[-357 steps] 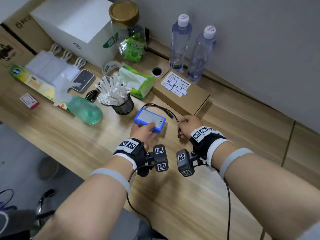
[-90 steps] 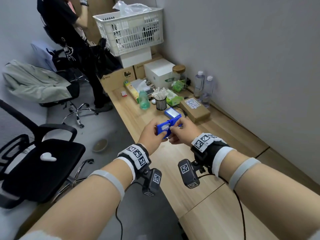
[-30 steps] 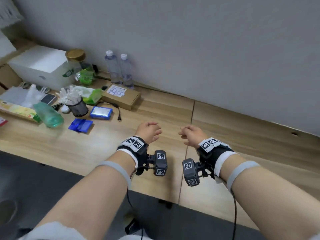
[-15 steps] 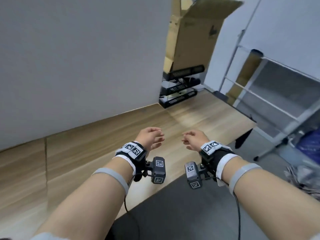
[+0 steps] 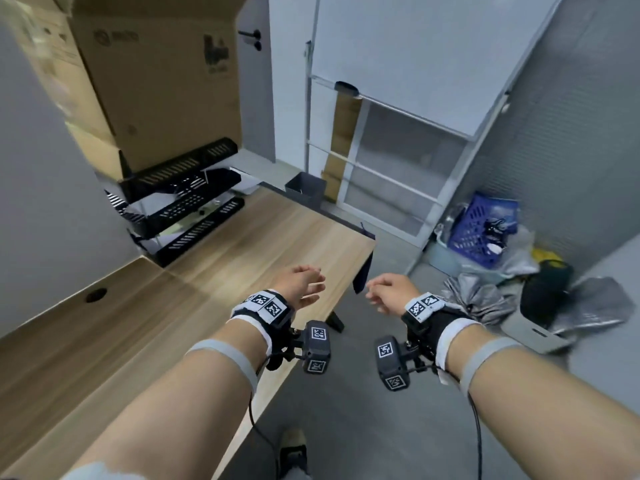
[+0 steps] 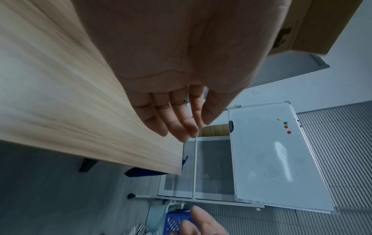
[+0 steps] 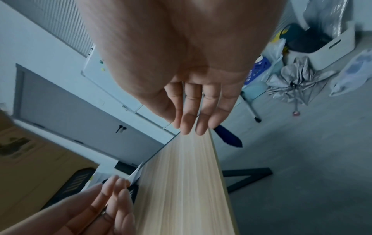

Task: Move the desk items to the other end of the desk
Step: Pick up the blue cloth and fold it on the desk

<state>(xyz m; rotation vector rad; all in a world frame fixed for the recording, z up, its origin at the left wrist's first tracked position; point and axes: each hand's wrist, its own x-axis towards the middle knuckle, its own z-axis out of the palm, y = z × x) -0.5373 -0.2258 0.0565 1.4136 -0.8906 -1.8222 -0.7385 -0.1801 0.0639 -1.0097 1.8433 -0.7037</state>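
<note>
Both forearms reach forward, side by side; left hand (image 5: 302, 285) loose, fingers (image 6: 177, 125) straight and together, holding nothing; right hand (image 5: 389, 293) relaxed too, fingers (image 7: 201, 117) extended, palm down, empty

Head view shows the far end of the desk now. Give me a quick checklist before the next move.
1. Left hand free to grasp: ok, fingers relaxed, holding nothing.
2. Right hand free: ok, empty, hanging over the floor past the desk corner.
3. Room on the desk at this end: ok, bare wood in front of the black tray rack.
4. Items to move in sight: not ok, none appear in any view.
5. Floor beside the desk: not ok, a grey umbrella and blue basket lie there.
</note>
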